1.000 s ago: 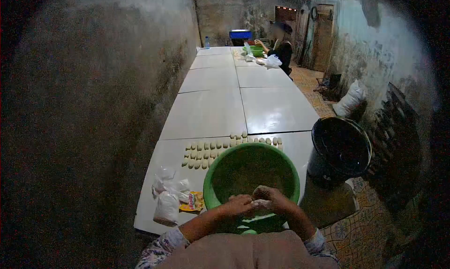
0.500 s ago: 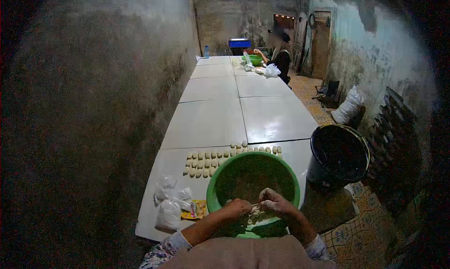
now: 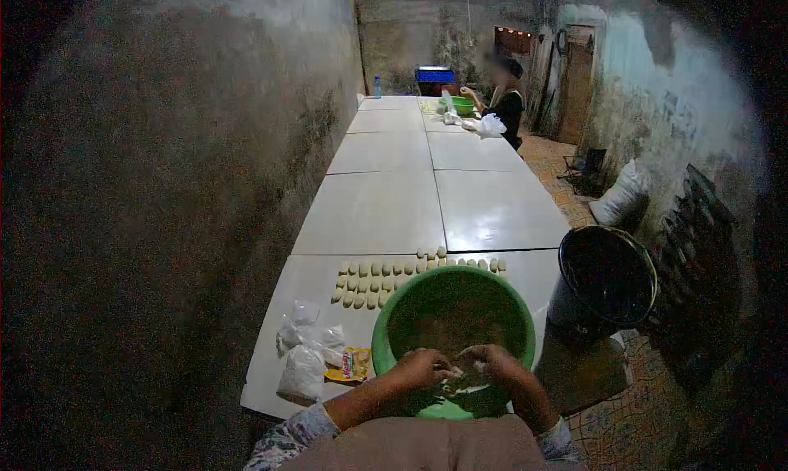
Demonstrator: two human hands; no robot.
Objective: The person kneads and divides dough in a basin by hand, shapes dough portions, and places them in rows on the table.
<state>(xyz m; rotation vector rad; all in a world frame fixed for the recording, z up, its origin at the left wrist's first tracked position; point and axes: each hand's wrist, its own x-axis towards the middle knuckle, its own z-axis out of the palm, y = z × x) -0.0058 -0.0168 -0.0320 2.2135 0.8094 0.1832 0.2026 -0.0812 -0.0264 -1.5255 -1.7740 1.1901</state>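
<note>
A large green basin [image 3: 380,340] stands at the near end of the long white table [image 3: 369,212]. Over its near side, my left hand [image 3: 425,368] has its fingers closed on a small pale piece of dough [image 3: 453,374]. Close by on the right, my right hand [image 3: 486,361] bends its fingers around the other side of that piece, pinching at it. More pale stuff lies in the basin under the hands, too dim to make out well. Rows of small pale oval dough pieces [image 3: 374,284] lie on the table behind the basin.
Clear bags of white powder [image 3: 302,372] and a yellow packet [image 3: 355,364] lie left of the basin. A black bucket [image 3: 574,299] stands to the right. At the far end a person [image 3: 510,102] works by a smaller green basin [image 3: 461,106]. A white sack [image 3: 621,194] leans near the right wall.
The view has shifted, moving the scene slightly right. My hands parted to show pale dough between them, then came closer together again over the basin.
</note>
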